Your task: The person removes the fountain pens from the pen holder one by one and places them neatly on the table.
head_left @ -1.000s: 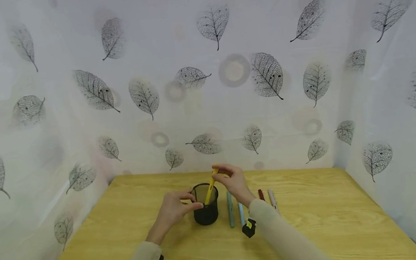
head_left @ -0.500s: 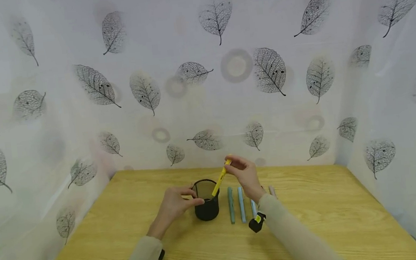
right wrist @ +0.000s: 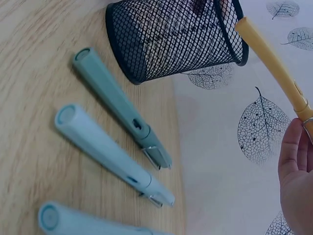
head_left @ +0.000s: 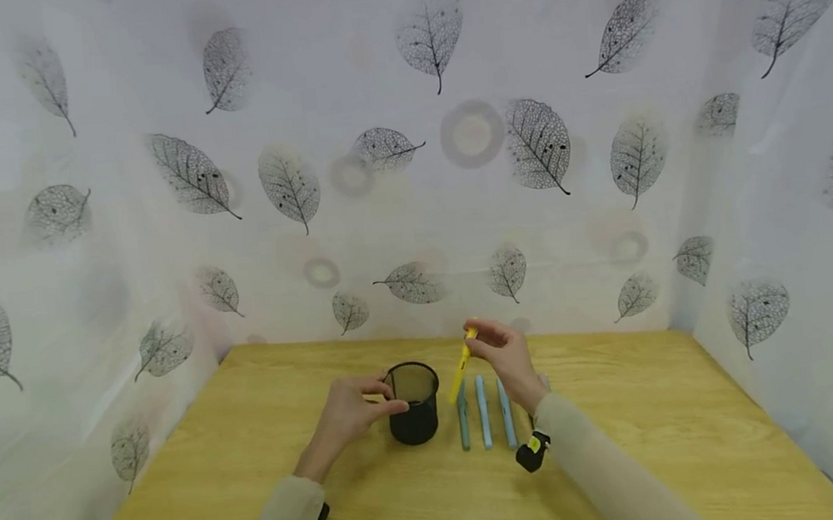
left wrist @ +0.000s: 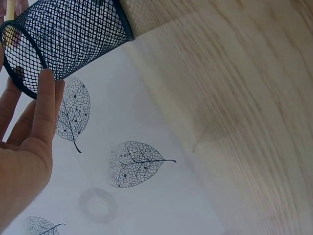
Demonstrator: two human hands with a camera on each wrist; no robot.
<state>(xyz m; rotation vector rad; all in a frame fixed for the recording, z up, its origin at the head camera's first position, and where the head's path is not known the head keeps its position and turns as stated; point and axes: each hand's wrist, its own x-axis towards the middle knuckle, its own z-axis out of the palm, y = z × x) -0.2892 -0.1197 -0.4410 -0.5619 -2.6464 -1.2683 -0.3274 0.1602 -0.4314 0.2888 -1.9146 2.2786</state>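
A black mesh pen holder stands upright on the wooden table, with nothing showing inside it. My left hand pinches its near left rim between thumb and fingers; the left wrist view shows those fingers at the mesh edge. To the right of the holder, my right hand pinches a yellow pen near its clip end. The pen tilts, its lower end pointing down and left, outside the holder. Below it lie a green pen and two light blue pens, side by side.
The end of a pale pen shows from behind my right wrist. A white curtain with a leaf print surrounds the far and side edges of the table.
The yellow pen has come out of the holder and moved right with my right hand, now over the green pen. My left hand stays on the rim. More of the light blue pens shows.
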